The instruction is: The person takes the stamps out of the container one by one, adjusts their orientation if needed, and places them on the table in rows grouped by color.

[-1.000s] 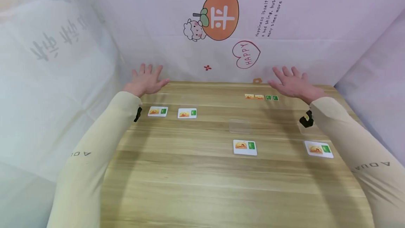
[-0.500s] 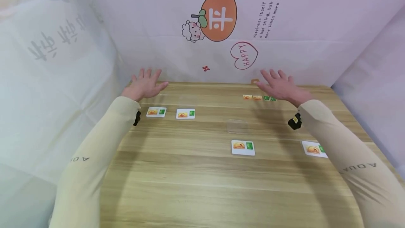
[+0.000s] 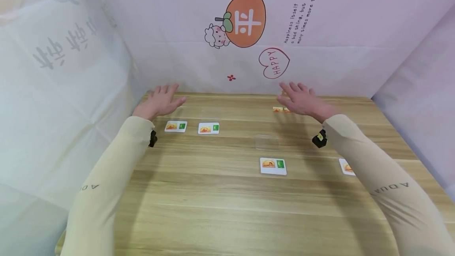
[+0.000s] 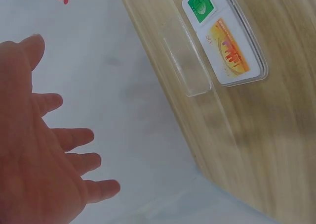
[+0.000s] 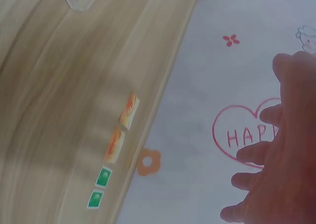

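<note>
My left hand [image 3: 158,102] is held over the far left of the table, fingers spread, holding nothing. Nearest to it lies a white card with an orange stamp and a green stamp [image 3: 175,126], with a second such card [image 3: 208,128] to its right. Over the far right side my right hand [image 3: 302,100] hovers with its fingers extended and nothing in it. Beneath it are two loose orange stamps [image 5: 114,146] and two small green stamps [image 5: 103,177], in a row by the back edge. In the head view that hand hides the green ones.
A third stamped card [image 3: 273,166] lies nearer, below a clear plastic lid [image 3: 267,142]. The right sleeve partly covers another card [image 3: 346,167]. Beside the left cards is a clear lid [image 4: 190,66]. Printed white cloth [image 3: 199,62] rises behind the wooden table [image 3: 213,208].
My right hand has moved left, over the loose stamps, and slightly lower. The left hand has lowered slightly toward the table. The cards have stayed in place.
</note>
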`<state>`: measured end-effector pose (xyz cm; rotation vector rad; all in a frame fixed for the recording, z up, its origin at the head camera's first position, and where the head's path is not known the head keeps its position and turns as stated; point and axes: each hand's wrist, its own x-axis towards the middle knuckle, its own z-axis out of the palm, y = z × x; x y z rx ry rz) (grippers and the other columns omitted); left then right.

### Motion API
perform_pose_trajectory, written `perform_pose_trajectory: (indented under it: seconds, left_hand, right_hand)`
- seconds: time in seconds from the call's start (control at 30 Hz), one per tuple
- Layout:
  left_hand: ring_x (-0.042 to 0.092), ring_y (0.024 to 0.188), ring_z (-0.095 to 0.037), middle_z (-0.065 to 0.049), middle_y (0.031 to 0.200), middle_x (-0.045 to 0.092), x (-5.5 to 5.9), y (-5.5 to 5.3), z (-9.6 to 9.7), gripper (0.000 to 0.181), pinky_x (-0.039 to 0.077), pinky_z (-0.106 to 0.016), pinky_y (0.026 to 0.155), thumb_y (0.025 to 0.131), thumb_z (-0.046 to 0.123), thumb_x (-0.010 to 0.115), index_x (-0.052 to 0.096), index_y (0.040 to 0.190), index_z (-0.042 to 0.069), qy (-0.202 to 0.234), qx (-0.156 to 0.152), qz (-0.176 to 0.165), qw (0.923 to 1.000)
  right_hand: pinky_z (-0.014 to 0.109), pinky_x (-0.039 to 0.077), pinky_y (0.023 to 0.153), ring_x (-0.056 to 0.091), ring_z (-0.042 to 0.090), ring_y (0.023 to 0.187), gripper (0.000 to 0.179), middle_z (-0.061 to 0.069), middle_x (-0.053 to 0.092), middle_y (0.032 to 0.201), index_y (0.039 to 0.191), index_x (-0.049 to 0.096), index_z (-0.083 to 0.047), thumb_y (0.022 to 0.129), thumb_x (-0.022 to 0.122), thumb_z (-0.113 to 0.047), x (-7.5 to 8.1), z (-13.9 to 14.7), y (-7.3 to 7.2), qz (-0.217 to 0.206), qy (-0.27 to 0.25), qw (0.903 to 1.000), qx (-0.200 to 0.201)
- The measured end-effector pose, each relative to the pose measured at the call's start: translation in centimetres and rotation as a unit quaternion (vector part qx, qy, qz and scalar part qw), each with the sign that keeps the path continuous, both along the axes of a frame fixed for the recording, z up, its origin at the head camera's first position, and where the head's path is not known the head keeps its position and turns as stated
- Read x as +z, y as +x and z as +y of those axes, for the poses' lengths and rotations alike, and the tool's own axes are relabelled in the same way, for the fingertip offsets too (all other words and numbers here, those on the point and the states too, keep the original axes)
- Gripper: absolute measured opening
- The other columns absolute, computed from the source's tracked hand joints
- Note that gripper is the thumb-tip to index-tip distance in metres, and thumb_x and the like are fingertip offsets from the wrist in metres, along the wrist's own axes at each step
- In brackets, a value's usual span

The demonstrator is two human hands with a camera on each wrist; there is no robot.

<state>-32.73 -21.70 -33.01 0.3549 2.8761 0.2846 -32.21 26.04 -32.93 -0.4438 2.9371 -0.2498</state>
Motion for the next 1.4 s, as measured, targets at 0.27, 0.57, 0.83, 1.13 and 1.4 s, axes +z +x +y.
perform_pose_trajectory:
  seconds: [0.27, 0.57, 0.83, 1.13, 1.4]
  left_hand:
    - [-0.002, 0.15, -0.046, -0.022, 0.164, 0.0, -1.1, 0.6, -0.7, 0.082, 0.007, -0.066, 0.117, 0.098, 0.066, 0.027, -0.003, 0.159, 0.02, 0.042, 0.007, -0.021, 0.9989]
    - [0.006, 0.15, -0.045, -0.023, 0.163, 0.008, -1.7, 0.7, -0.9, 0.078, 0.011, -0.064, 0.118, 0.101, 0.058, 0.032, 0.005, 0.159, 0.014, 0.084, 0.0, -0.006, 0.9965]
    - [0.008, 0.15, -0.045, -0.023, 0.163, 0.011, -2.4, 1.0, -1.6, 0.075, 0.011, -0.061, 0.119, 0.103, 0.052, 0.034, 0.007, 0.159, 0.009, 0.12, -0.002, 0.0, 0.9927]
    - [0.012, 0.149, -0.046, -0.024, 0.162, 0.013, -3.6, 2.2, -2.5, 0.076, 0.014, -0.06, 0.119, 0.103, 0.051, 0.037, 0.011, 0.158, 0.006, 0.161, 0.007, -0.003, 0.9869]
    - [0.014, 0.149, -0.045, -0.022, 0.163, 0.014, -4.2, 3.4, -3.0, 0.085, 0.016, -0.062, 0.118, 0.098, 0.065, 0.033, 0.01, 0.159, 0.011, 0.183, 0.034, -0.022, 0.9823]
  right_hand:
    - [0.076, 0.003, 0.11, 0.002, 0.055, 0.146, 0.072, 0.026, 0.006, 0.163, 0.159, 0.008, -0.018, 0.102, 0.026, -0.058, -0.6, -2.2, -0.1, 0.002, -0.005, 0.9998, 0.02]
    - [0.073, 0.005, 0.112, 0.006, 0.052, 0.147, 0.072, 0.024, 0.009, 0.163, 0.159, 0.009, -0.018, 0.102, 0.024, -0.059, -0.9, -3.8, -0.1, 0.008, -0.021, 0.9991, 0.035]
    - [0.07, 0.008, 0.115, 0.011, 0.05, 0.147, 0.071, 0.024, 0.015, 0.162, 0.159, 0.013, -0.016, 0.103, 0.025, -0.057, -1.9, -5.1, -0.3, 0.009, -0.05, 0.9976, 0.046]
    - [0.065, 0.014, 0.117, 0.018, 0.048, 0.147, 0.066, 0.024, 0.023, 0.16, 0.157, 0.019, -0.013, 0.104, 0.031, -0.05, -2.7, -7.5, 0.2, 0.024, -0.084, 0.994, 0.065]
    - [0.06, 0.017, 0.119, 0.022, 0.045, 0.146, 0.066, 0.022, 0.027, 0.159, 0.156, 0.024, -0.009, 0.104, 0.036, -0.048, -3.8, -9.4, 0.4, 0.029, -0.105, 0.9909, 0.079]
